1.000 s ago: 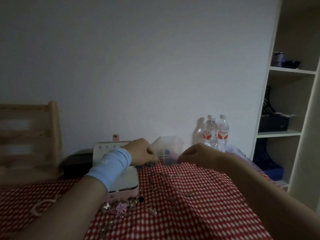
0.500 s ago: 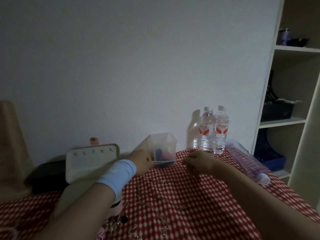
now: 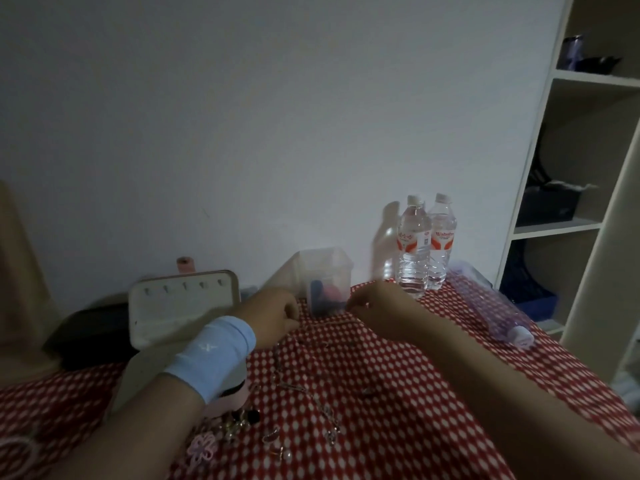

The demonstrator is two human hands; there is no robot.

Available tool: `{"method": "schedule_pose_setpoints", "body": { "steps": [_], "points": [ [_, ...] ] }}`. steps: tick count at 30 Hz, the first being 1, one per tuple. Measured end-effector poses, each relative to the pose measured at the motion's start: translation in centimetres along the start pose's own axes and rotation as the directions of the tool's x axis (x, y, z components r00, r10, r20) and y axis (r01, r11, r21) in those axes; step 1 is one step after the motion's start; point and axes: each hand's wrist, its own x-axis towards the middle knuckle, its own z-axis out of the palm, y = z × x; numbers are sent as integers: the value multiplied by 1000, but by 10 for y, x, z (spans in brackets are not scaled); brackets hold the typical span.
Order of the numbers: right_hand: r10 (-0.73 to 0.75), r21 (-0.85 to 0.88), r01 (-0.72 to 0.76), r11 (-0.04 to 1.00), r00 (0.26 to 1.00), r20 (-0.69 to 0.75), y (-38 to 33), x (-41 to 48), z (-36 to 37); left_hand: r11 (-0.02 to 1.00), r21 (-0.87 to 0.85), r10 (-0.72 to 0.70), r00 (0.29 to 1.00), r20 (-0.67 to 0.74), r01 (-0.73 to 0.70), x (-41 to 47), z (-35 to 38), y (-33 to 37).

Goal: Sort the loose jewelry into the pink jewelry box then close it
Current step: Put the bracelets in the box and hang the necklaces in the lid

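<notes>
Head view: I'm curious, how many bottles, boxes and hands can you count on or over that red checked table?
Upright water bottles: 2
Purple bottle lying on its side: 1
Clear plastic container: 1
Pink jewelry box, open: 1
Hands, left hand and right hand: 2
Total: 7

The cloth [image 3: 398, 368] is showing red with white dots; the jewelry box [image 3: 232, 400] is showing pink, its lid [image 3: 183, 308] cream, the wristband [image 3: 211, 355] pale blue.
</notes>
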Motion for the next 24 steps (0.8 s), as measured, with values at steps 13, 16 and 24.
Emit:
{"method": "schedule_pose_setpoints", "body": {
  "steps": [13,16,24],
  "points": [
    [-376,104,365,925,847,377,-148,-81,39,996,9,82,994,76,-83,-172,-31,-35],
    [-376,107,364,925,841,390,-168,-90,55,998,64,-15,985,172,4,-196,-32,-47],
    [-375,-22,416,909,841,390,-197,-104,80,995,84,-80,933,352,53,-217,-19,-55]
  ]
}}
